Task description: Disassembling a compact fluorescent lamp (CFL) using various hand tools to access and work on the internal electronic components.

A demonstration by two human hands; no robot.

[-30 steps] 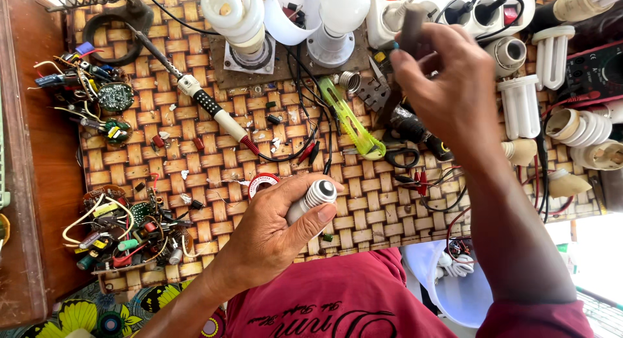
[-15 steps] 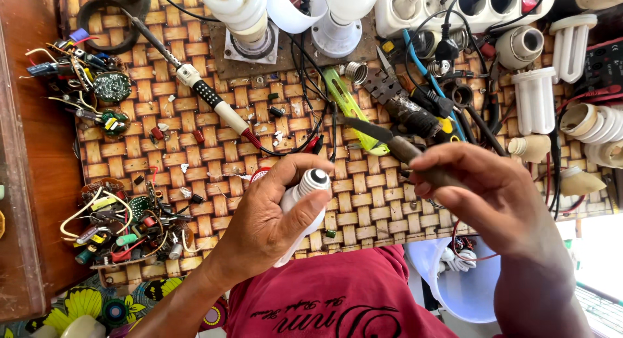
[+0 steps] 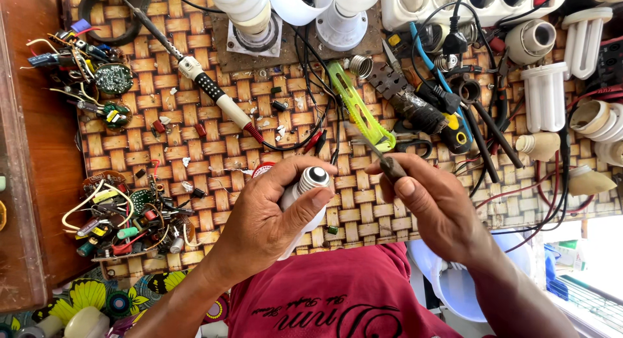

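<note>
Head view: a person at a cluttered repair surface [image 3: 214,162] covered w/ a woven mat. Left hand [image 3: 269,218] has its fingers wrapped round a white bulb base [image 3: 305,198], metal screw cap pointing up, held just above the mat near the body. Right hand [image 3: 431,205] pinches a thin dark-handled tool [image 3: 383,159] betw. thumb and forefinger, tip aimed away from the bulb, a short gap between the two. Around them: soldering iron [image 3: 214,94], yellow-green cutter [image 3: 360,107], loose circuit boards [image 3: 126,218] at left, spiral lamps [image 3: 544,94] at right. Risk, as a judgement: the tool could slip off the rounded cap & jab the left thumb, since the bulb is braced only in the hand, not on the surface; small parts could drop into the mat's weave.
</note>
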